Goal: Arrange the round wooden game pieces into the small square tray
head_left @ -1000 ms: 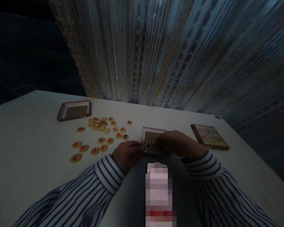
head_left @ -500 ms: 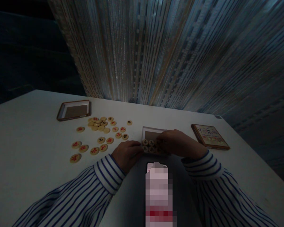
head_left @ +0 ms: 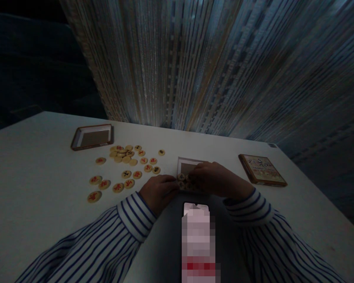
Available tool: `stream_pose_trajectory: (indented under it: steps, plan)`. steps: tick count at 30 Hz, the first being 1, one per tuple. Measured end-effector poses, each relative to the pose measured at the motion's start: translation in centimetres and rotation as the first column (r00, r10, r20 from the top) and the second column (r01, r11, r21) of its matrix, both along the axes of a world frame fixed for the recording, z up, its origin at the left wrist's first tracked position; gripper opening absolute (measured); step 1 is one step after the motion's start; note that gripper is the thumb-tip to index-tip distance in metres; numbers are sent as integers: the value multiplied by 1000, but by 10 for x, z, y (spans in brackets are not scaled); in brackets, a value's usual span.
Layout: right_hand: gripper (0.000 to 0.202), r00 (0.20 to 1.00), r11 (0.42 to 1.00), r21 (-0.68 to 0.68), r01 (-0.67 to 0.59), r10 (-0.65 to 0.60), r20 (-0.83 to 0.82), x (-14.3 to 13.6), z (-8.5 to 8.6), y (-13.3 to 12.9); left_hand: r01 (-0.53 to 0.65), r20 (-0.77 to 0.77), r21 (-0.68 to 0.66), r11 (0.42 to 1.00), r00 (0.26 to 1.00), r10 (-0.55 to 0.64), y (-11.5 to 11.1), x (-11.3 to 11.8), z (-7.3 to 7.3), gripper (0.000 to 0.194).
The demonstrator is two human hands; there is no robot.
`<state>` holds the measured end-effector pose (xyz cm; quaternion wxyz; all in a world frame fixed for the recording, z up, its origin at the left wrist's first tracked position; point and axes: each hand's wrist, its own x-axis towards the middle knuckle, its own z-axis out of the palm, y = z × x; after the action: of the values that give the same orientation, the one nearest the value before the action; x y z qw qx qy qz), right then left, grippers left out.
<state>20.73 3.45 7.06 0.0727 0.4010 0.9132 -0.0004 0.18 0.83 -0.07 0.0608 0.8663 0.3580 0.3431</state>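
Observation:
A small shallow box (head_left: 187, 167) lies in front of me, with xiangqi pieces (head_left: 181, 184) in rows along its near side. My left hand (head_left: 159, 192) is at the box's left side, thumb and fingers closed on its edge. Over the pieces inside reaches my right hand (head_left: 214, 179), its fingers bent together and pointing down. It covers the right part of the box, so its fingertips and whatever they hold are hidden. To the left, loose round xiangqi pieces (head_left: 129, 183) with red or black characters are scattered, and some lie in a pile (head_left: 122, 154).
An open box tray (head_left: 73, 141) rests at the far left of the white table (head_left: 47, 169). On the right lies a printed box lid (head_left: 262, 169). A phone (head_left: 196, 236) with a blurred screen is between my forearms. Behind the table hangs a string curtain (head_left: 165, 78).
My right hand has shifted slightly left over the box and now covers more of the pieces. The left hand has stayed at the box's edge.

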Motion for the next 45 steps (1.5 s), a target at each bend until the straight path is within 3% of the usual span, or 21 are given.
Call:
stream_pose_trajectory:
  steps: [19, 24, 29, 33, 45]
  plan:
    - [26, 998, 996, -72, 54, -55, -12, 8, 1, 2, -9, -15, -3, 1000, 1000, 8, 0, 0, -1, 16]
    - [28, 984, 984, 10, 178, -178, 13, 9, 8, 4, 0, -11, -21, 1000, 1000, 0, 1, -1, -2, 16]
    - [30, 930, 915, 178, 362, -368, -1, 11, 14, 6, 5, -13, 17, 1000, 1000, -4, 1, -1, -2, 16]
    - [32, 895, 894, 130, 429, -440, 72, 14, 10, 8, -17, 0, 44, 999, 1000, 17, 0, -1, -3, 16]
    - [29, 902, 910, 66, 409, -414, 121, 18, 0, 12, -8, -20, -20, 1000, 1000, 7, 1, -3, -4, 17]
